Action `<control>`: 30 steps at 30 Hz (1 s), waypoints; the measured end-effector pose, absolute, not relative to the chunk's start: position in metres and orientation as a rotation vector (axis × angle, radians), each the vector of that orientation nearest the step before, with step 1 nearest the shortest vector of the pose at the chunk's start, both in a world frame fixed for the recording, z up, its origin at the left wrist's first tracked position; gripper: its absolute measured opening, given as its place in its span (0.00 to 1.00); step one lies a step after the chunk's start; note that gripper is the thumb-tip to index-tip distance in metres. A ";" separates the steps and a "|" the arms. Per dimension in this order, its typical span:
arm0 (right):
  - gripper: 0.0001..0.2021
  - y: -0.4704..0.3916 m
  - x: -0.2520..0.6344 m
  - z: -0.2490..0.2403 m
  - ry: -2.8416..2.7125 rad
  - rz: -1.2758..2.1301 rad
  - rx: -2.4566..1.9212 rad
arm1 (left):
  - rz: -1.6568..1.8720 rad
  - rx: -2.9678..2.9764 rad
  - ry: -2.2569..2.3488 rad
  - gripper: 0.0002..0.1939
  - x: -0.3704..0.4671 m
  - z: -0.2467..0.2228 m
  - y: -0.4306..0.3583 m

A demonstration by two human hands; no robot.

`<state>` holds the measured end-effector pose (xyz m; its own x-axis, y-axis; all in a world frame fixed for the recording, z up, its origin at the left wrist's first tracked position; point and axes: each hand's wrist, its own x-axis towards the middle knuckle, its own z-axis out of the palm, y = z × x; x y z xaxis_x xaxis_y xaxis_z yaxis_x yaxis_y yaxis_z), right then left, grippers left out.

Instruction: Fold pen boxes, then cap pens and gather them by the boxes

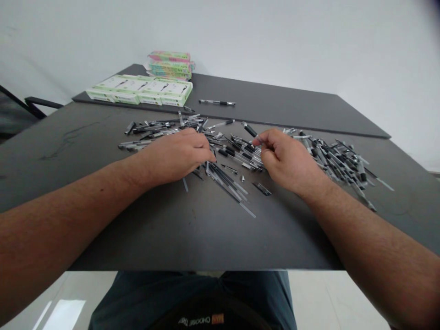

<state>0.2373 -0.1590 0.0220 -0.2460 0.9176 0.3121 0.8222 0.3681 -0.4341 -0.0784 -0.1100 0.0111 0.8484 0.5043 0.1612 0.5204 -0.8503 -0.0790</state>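
Note:
My left hand (182, 155) is closed, fingers pressed together, over the near side of scattered pen parts; whatever is in it is hidden. From beneath its fingertips a fan of ink refills (231, 184) spreads toward the table's front. Across from it, my right hand (287, 158) is closed with thumb and index finger curled; a tiny shiny piece shows at the fingertip, too small to name. Pen barrels with black grips (237, 156) lie between the hands. Nearby are a small cone-shaped pen tip (242, 178) and a clear-and-black piece (261, 188).
On the dark table (192, 238), a heap of pens (338, 160) lies at the right and loose pen parts (154, 128) at the left. Behind are a single pen (217, 102), green-and-white boxes (137, 89) and a stack of colourful packets (170, 64). A chair (20, 112) stands left.

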 end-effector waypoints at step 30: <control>0.20 -0.161 0.235 0.022 -2.200 0.223 -1.482 | -0.054 -2.852 -0.684 0.18 -0.064 0.013 -0.109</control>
<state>0.2349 -0.1611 0.0220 -0.3022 0.9069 0.2936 0.8296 0.4019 -0.3876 -0.0640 -0.1086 0.0126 0.8918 0.4446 0.0836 0.4522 -0.8708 -0.1930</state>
